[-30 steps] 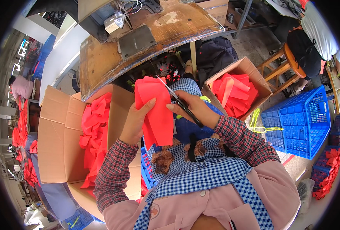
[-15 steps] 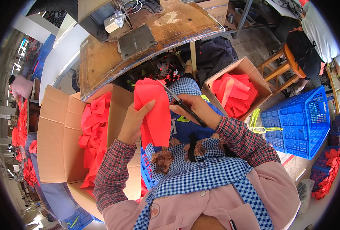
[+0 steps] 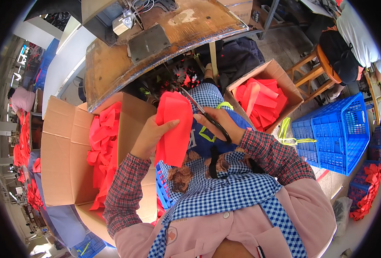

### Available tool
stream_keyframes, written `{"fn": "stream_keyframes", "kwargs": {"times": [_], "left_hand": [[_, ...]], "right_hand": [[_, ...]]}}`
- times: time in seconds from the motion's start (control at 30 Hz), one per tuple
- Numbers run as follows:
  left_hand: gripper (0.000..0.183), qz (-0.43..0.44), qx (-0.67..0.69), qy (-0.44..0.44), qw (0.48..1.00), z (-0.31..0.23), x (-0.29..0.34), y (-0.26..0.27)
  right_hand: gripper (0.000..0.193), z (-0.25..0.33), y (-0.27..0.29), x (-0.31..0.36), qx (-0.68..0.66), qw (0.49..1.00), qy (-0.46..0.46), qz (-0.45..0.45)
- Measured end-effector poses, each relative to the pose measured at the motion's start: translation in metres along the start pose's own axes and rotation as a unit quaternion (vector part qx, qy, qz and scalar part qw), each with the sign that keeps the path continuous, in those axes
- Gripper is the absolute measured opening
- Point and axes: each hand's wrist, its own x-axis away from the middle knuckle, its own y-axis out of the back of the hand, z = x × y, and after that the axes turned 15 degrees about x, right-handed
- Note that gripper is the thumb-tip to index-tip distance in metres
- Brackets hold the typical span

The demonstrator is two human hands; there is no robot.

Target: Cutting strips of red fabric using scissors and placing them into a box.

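My left hand [image 3: 149, 135] pinches a folded red fabric piece [image 3: 173, 133] between thumb and fingers, so that it hangs over my lap. In my right hand [image 3: 225, 122] is a pair of scissors [image 3: 217, 125] with black handles. Its blades point up and left, close to the upper right edge of the fabric; whether they touch it I cannot tell. Small red scraps [image 3: 187, 79] show in the dark space under the table, beyond the blade tips. A blue checked apron [image 3: 225, 189] covers my lap.
On my left stands an open cardboard box [image 3: 61, 150] with red fabric pieces [image 3: 104, 150]. Another cardboard box [image 3: 280, 71] of red pieces is at right, beside a blue plastic crate [image 3: 328, 133]. A worn wooden table [image 3: 186, 30] lies ahead. A person [image 3: 358, 34] is at far right, near a stool.
The fabric piece has turned slightly and shifted right in my left hand. The scissors blades have come away from its top edge, and a small red scrap shows beyond them.
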Motion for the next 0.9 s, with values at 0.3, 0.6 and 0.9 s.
{"fn": "stream_keyframes", "kwargs": {"times": [0.3, 0.6, 0.9], "left_hand": [[0.032, 0.091, 0.304, -0.123, 0.940, -0.002, -0.050, -0.021], [0.030, 0.186, 0.566, -0.223, 0.771, -0.073, -0.151, -0.086], [0.048, 0.219, 0.631, -0.315, 0.675, -0.129, -0.210, -0.088]], "right_hand": [[0.042, -0.013, 0.026, -0.011, -0.259, 0.931, -0.231, -0.116], [0.036, -0.053, 0.014, -0.002, -0.419, 0.865, -0.251, -0.118], [0.030, -0.061, 0.017, -0.007, -0.429, 0.853, -0.282, -0.091]]}}
